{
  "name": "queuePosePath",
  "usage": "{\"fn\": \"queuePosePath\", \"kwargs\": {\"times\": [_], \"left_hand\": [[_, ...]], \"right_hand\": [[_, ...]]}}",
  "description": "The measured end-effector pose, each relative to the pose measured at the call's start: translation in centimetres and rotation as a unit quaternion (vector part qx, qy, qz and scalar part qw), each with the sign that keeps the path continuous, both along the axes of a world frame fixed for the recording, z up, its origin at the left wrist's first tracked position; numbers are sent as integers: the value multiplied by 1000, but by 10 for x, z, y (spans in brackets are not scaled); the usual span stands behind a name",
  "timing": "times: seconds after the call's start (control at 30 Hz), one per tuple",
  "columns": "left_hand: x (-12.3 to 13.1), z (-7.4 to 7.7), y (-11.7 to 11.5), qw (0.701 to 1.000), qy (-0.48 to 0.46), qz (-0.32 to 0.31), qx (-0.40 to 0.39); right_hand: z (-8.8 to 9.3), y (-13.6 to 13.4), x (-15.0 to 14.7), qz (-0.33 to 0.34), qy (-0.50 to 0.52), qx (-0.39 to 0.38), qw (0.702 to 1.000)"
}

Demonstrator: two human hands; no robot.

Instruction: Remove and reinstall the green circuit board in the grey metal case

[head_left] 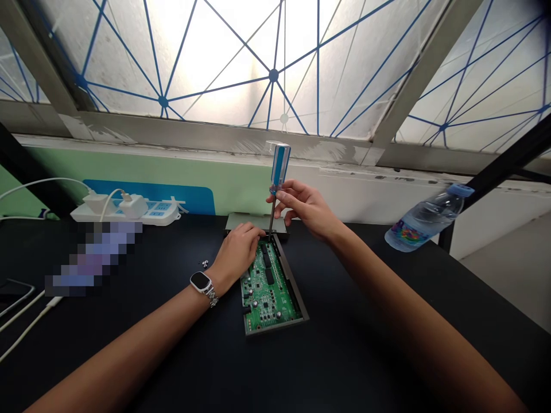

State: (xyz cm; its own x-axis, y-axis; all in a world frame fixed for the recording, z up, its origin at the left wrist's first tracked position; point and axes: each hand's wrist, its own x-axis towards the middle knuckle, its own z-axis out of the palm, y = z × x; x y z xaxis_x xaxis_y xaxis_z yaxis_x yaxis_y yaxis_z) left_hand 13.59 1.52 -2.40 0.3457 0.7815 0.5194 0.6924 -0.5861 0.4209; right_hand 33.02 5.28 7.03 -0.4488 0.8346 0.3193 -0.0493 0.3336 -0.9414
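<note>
A green circuit board (269, 292) lies in a grey metal frame on the black table. My left hand (236, 249), with a watch on its wrist, grips the board's far left edge, its fingertips close to the screwdriver's tip. Between the thumb and fingers of my right hand (301, 206) is a screwdriver (280, 163) with a clear and blue handle. It stands nearly upright, handle up, and its tip meets the far end of the board. Several small screws (205, 264) lie left of my left wrist.
Behind the board lies a flat grey metal cover (253, 221). A white power strip (167, 213) with plugs and cables stands at the back left, and a phone (15, 298) lies at the left edge. A water bottle (424, 221) leans at the back right by a black post.
</note>
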Motion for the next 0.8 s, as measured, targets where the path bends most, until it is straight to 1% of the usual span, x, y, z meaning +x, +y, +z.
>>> {"fn": "queuePosePath", "kwargs": {"times": [0.23, 0.43, 0.57, 0.8], "left_hand": [[0, 0, 1, 1000, -3, -5, -1], [0, 0, 0, 1000, 2, -1, 0], [0, 0, 0, 1000, 4, 4, 0], [1, 2, -2, 1000, 11, 13, 4]], "right_hand": [[0, 2, 2, -6, 20, 12, 1000], [2, 1, 2, 31, -6, -9, 999], [6, 0, 3, 29, -7, -14, 999], [3, -1, 1, -2, -2, 37, 999]]}}
